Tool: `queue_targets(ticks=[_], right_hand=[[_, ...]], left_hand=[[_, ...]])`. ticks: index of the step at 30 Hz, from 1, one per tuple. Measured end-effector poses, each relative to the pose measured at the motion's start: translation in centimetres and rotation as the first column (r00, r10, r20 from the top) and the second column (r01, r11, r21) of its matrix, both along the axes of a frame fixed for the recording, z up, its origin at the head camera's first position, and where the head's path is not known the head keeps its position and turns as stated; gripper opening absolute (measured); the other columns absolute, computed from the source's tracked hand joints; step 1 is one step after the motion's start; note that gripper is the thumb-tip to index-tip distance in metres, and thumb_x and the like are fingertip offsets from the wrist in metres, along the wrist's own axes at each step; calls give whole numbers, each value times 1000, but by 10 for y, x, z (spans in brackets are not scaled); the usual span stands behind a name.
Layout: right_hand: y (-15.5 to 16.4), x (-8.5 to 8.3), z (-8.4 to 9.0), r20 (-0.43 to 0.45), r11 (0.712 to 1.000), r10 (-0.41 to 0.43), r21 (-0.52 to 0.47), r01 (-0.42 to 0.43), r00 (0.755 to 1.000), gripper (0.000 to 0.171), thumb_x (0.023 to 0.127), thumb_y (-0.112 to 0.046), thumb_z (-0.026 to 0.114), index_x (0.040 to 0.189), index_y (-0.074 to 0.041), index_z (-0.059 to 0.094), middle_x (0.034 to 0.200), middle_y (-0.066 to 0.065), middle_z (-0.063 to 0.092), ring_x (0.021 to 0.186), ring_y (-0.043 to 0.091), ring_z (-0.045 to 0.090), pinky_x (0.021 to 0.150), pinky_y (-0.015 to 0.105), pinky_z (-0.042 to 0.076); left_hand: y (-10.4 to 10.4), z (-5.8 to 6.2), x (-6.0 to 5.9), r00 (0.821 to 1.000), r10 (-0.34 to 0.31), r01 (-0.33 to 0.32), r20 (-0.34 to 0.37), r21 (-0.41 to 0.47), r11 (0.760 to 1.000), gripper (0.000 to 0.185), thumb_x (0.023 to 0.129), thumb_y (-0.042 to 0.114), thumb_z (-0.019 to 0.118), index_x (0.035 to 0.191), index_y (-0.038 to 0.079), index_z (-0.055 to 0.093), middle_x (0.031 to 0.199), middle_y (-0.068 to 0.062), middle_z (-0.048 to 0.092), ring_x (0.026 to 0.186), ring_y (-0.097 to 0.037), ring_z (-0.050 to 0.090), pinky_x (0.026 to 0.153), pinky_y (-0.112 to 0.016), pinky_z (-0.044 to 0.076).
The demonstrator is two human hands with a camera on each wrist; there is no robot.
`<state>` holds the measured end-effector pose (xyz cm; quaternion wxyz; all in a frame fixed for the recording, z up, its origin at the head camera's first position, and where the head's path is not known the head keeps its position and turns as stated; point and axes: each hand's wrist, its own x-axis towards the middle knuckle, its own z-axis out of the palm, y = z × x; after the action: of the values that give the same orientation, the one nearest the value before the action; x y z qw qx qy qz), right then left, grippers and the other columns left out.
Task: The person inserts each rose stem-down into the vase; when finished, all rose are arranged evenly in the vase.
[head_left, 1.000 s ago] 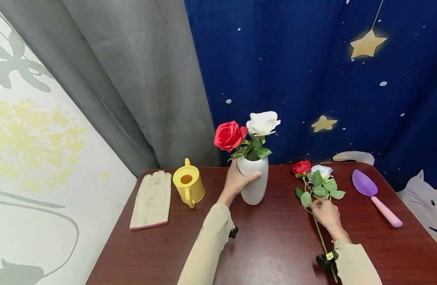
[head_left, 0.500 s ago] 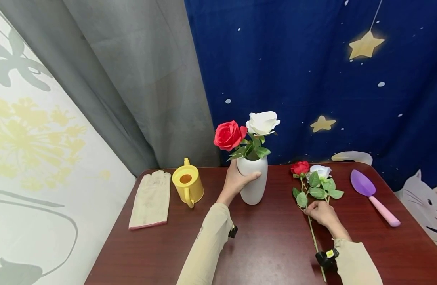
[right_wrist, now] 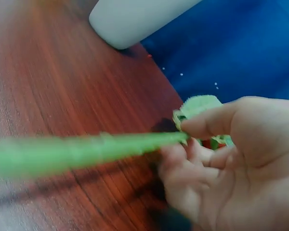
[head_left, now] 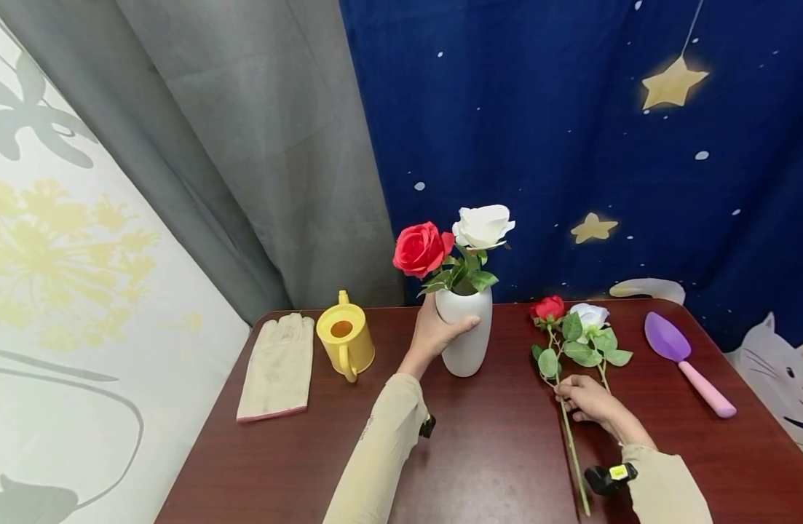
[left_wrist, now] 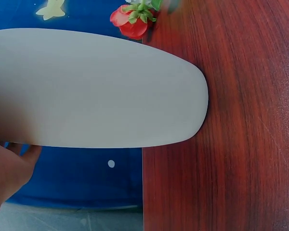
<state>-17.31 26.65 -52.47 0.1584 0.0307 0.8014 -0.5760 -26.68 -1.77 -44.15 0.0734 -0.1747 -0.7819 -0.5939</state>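
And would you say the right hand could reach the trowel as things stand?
Probably yes: nothing visible stands between the right hand and the trowel to its right. That hand pinches a stem, though, so it would likely need to release that first.

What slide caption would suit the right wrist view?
Right grip pinching a long green flower stem over a reddish-brown table, a smooth white vase beyond.

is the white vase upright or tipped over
Upright: the vase has its base down and mouth up, with a red rose and a white rose rising from it.
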Motion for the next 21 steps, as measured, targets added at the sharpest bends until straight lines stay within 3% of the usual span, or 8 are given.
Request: queue_targets(ticks=[2, 6, 11, 14, 17, 21], right_hand=[[1, 0, 1, 23, 994, 58, -96, -56, 998, 18, 93, -7, 47, 99, 10, 48, 83, 5, 55, 66, 12, 52, 53, 25, 46], [1, 1, 4, -19, 967, 166, -193, -166, 986, 30, 93, -6, 49, 110, 18, 44, 91, 9, 59, 76, 15, 55, 62, 28, 50], [1, 3, 10, -88, 944, 186, -259, -203, 979, 38, 93, -7, 52, 115, 22, 43, 98, 10, 63, 83, 15, 58, 68, 30, 51], [-1, 4, 14, -125, 929, 167, -312, -199, 978, 26, 93, -6, 52, 110, 14, 50, 97, 4, 66, 85, 12, 60, 68, 29, 51], [-4, 4, 18, -163, 912, 137, -363, -188, 977, 12, 94, -4, 51, 104, 1, 56, 94, -1, 67, 83, 8, 60, 68, 27, 52], [-8, 6, 29, -219, 886, 92, -428, -180, 971, 12, 95, -1, 48, 101, -7, 57, 93, -2, 67, 81, 9, 61, 69, 26, 52]], left_hand=[[-1, 9, 8, 1000, -11, 12, -7, 14, 1000, 80, 70, 36, 81, 135, 22, 37, 114, 5, 55, 94, -11, 58, 74, -33, 51], [-1, 22, 18, 1000, -28, 29, -14, 38, 999, 77, 71, 29, 80, 134, 14, 38, 114, -3, 56, 94, -18, 58, 74, -38, 51], [0, 7, 6, 1000, -21, 21, -7, 32, 999, 79, 70, 34, 81, 134, 19, 38, 114, 1, 56, 94, -16, 58, 73, -36, 52], [1, -2, -1, 1000, -26, 26, -17, 30, 999, 80, 69, 37, 81, 135, 24, 37, 115, 4, 55, 95, -14, 58, 74, -35, 52], [0, 10, 9, 999, -28, 28, -18, 30, 999, 78, 71, 34, 80, 135, 20, 38, 115, 2, 55, 94, -12, 58, 74, -35, 52], [-2, 29, 24, 1000, -24, 24, -5, 22, 999, 75, 74, 28, 79, 135, 14, 38, 114, 0, 56, 92, -9, 58, 74, -33, 51]])
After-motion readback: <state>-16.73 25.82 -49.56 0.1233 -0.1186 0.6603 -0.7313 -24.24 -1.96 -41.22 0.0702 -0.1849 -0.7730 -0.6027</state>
